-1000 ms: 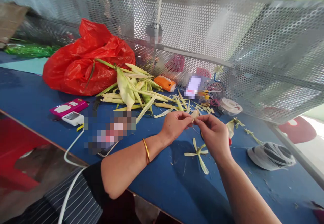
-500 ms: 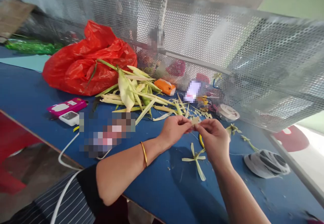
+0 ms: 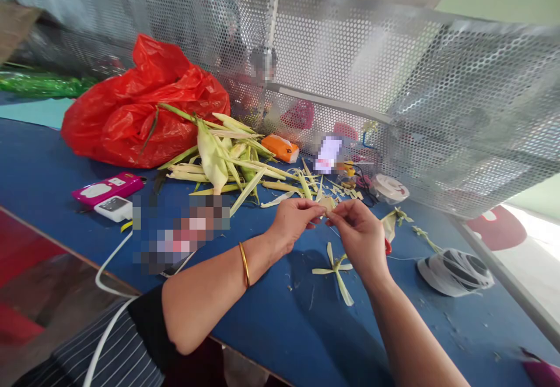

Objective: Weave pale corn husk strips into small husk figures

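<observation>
Between thumb and fingers, my left hand (image 3: pixel 297 219) pinches a small pale piece of corn husk (image 3: pixel 326 202). My right hand (image 3: pixel 359 232) grips the same piece from the other side, so the fingertips of both hands almost meet. Just below them on the table lies a cross-shaped figure of husk strips (image 3: pixel 336 269). Beyond my fingers is a pile of corn husks (image 3: pixel 214 162), with small cut bits (image 3: pixel 350 193) scattered at its right end. A red handle (image 3: pixel 388 246) shows partly behind my right hand.
A red plastic bag (image 3: pixel 144 113) sits at the back left of the blue table (image 3: pixel 271 329). A spool of white thread (image 3: pixel 455 273) lies at right. An orange packet (image 3: pixel 280 148), a lit phone (image 3: pixel 328 155) and a tape roll (image 3: pixel 391 188) line the perforated metal panel (image 3: pixel 332 55).
The whole view has shifted slightly, moving things a little to the left. Both hands still hold the husk piece, and the red handle now shows beside my right hand.
</observation>
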The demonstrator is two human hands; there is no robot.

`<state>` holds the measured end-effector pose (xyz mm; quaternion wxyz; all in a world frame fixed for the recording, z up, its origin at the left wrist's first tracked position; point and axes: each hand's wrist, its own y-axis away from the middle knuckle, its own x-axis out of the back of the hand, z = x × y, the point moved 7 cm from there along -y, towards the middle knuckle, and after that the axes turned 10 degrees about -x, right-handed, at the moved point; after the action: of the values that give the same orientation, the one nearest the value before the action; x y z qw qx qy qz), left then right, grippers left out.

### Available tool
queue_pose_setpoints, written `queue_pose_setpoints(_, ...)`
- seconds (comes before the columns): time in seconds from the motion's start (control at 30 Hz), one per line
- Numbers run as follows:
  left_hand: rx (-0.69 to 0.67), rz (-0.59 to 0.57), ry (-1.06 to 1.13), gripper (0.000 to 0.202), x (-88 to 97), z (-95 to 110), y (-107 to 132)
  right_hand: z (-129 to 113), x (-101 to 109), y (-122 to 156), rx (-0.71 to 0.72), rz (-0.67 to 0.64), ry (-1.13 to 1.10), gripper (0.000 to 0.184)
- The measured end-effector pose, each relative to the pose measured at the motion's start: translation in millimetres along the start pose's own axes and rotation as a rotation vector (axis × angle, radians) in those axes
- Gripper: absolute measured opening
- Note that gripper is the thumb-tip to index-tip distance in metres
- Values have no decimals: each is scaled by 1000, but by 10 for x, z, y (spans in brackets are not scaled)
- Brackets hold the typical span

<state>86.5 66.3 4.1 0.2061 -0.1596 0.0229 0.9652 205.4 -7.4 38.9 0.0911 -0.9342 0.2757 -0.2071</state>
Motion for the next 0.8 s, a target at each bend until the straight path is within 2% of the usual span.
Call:
queue_pose_setpoints(0.1,5,35,17,5,35,-19,-13,-87,-29,31,127,-5,134,2)
queue_pose_setpoints(0.27,69,8,81,4,34,-59,-9,-191,-47,91,317,21,304,8)
queue_pose_setpoints(0.5,224,-30,207,8,-17,-119,19,-227,27,107,379,115,328,12)
queue_pose_setpoints(0.63,261,-41,244,4,-31,-144,25,-260,13,102,435,66,333,7)
queue_pose_setpoints(0.8,314,-37,266,10,-31,-175,43,-300,-8,116,491,38,399,9)
